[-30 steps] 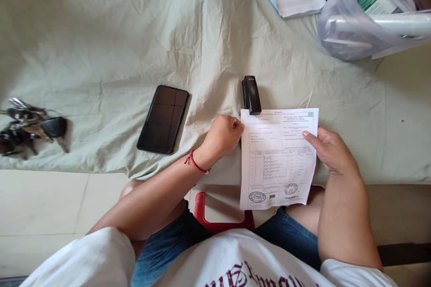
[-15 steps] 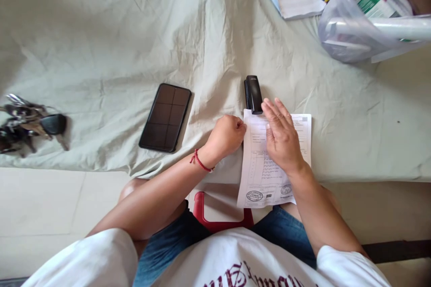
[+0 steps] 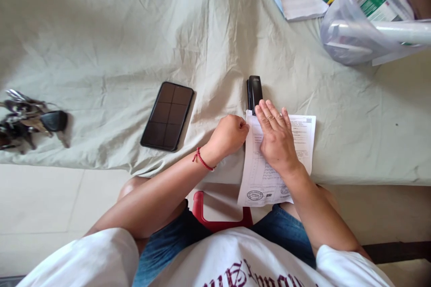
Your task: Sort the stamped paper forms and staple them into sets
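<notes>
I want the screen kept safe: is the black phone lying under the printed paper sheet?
No, the black phone lies apart on the pale cloth, left of the printed paper sheet under the right hand.

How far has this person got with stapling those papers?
Already done: the papers lie on the cloth-covered table with their top left corner tucked into the black stapler. In hand: the left hand pinches the sheets' left edge, and the right hand lies flat on them, fingertips at the stapler. Left: whether a staple is in cannot be seen; the stapler's top looks unpressed.
</notes>
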Action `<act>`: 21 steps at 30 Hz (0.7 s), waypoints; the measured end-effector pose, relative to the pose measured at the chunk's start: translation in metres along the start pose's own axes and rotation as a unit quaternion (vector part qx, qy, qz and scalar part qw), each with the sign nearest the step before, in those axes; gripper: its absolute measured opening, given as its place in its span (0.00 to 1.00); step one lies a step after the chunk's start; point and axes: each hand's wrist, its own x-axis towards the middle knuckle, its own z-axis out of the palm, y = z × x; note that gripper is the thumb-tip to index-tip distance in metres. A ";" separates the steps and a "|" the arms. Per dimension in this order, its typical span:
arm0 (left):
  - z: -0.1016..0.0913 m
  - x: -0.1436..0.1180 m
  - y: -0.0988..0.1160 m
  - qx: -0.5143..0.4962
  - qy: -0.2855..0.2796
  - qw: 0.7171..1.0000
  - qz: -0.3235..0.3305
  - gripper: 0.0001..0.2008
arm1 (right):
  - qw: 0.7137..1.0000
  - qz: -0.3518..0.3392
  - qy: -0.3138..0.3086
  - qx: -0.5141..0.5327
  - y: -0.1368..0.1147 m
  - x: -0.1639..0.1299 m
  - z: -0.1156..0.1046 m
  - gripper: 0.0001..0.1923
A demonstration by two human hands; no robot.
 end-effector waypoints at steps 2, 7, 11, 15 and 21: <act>0.000 -0.001 0.001 -0.013 0.000 1.000 0.004 0.22 | 1.000 -0.001 0.002 -0.002 0.000 0.000 0.001 0.49; -0.001 -0.001 0.002 -0.029 0.002 1.000 -0.004 0.25 | 1.000 0.003 -0.004 0.004 0.000 -0.002 0.005 0.51; 0.000 -0.001 0.002 -0.019 0.004 1.000 -0.001 0.26 | 1.000 -0.005 0.018 -0.007 0.000 -0.004 0.009 0.49; 0.000 -0.002 0.003 -0.021 0.003 1.000 -0.004 0.24 | 1.000 0.002 0.016 0.007 0.002 -0.002 0.008 0.45; -0.001 -0.005 0.002 -0.025 -0.002 1.000 -0.006 0.21 | 0.999 0.014 0.023 0.040 0.009 0.009 -0.004 0.39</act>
